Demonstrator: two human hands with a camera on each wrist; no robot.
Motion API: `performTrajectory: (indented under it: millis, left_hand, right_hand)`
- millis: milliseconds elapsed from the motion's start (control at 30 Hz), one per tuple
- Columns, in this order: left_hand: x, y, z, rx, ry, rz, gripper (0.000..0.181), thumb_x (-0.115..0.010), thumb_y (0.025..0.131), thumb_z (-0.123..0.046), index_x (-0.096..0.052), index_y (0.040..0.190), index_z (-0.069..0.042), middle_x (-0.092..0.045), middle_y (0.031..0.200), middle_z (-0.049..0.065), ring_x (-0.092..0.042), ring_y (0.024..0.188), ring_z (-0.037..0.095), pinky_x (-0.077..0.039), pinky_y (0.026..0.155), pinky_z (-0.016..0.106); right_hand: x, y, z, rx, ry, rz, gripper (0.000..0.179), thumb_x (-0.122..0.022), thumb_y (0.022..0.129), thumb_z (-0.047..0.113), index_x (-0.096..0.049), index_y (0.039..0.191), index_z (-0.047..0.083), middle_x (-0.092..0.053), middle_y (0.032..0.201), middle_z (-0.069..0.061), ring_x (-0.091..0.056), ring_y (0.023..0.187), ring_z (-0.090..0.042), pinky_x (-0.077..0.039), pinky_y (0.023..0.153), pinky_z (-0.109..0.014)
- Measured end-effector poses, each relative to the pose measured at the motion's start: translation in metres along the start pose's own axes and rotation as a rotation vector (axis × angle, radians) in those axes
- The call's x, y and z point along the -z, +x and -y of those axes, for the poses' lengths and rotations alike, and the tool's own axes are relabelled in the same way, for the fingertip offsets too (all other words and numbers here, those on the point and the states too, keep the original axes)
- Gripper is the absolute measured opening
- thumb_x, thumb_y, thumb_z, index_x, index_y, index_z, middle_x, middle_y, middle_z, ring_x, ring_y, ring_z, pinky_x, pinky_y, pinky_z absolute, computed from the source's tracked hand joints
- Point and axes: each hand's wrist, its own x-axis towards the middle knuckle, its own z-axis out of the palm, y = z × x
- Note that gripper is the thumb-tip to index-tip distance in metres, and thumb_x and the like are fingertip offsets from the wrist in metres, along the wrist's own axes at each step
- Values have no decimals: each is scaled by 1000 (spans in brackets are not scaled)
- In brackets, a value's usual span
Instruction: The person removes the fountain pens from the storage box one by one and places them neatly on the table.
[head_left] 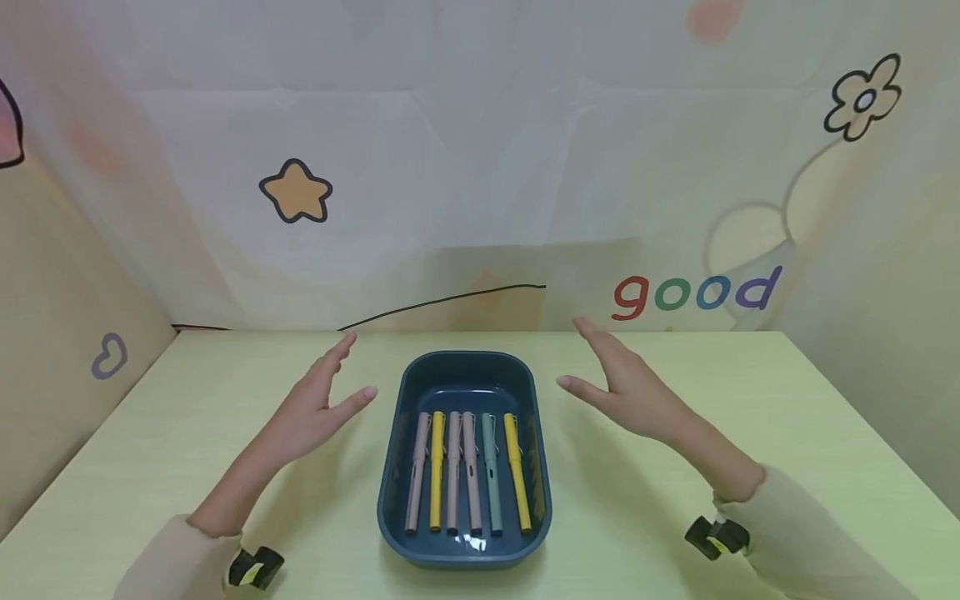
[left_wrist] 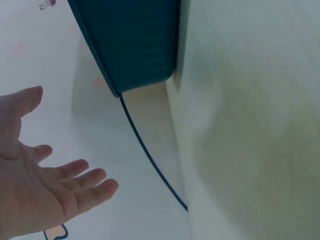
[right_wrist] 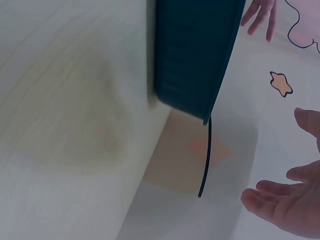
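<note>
A dark blue rectangular tray (head_left: 465, 550) with rounded corners stands on the table between the two hands. Several capped pens lie side by side in it, their clips toward the far end: pinkish ones such as the leftmost pen (head_left: 417, 475), a yellow pen (head_left: 437, 475), a teal pen (head_left: 491, 475) and another yellow pen (head_left: 517, 475) at the right. My left hand (head_left: 307, 412) hovers left of the tray, thumb and fingers spread, holding nothing. On the other side my right hand (head_left: 637, 392) is raised over the table, fingers extended and thumb apart, also holding nothing. Both wrist views show the tray's outer wall (left_wrist: 130, 45).
The pale green table (head_left: 225, 400) reaches back to a printed cloth backdrop (head_left: 450, 167) with a star and the word "good". Cloth sides close off the left and right. Small black devices sit at the left cuff (head_left: 255, 568) and the right cuff (head_left: 717, 536).
</note>
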Motion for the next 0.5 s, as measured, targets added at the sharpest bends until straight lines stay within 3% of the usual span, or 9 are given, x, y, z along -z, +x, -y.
performTrajectory:
  millis: [167, 500]
  left_hand:
    - [-6, -4, -2, 48, -135, 46, 78, -59, 88, -35, -13, 146, -12, -27, 143, 24, -31, 127, 44, -32, 95, 62]
    - [-16, -6, -10, 153, -274, 159, 82, -65, 84, -33, -15, 145, -17, -29, 142, 22, -34, 125, 43, -41, 91, 56]
  right_hand:
    - [-10, 2, 10, 3, 74, 5, 71, -66, 83, 22, -29, 140, 1, -43, 135, -20, -47, 116, -37, -44, 89, -50]
    - [-31, 2, 25, -25, 233, 110, 62, -69, 81, 15, -41, 132, -6, -56, 117, -22, -57, 102, -32, -52, 80, -37]
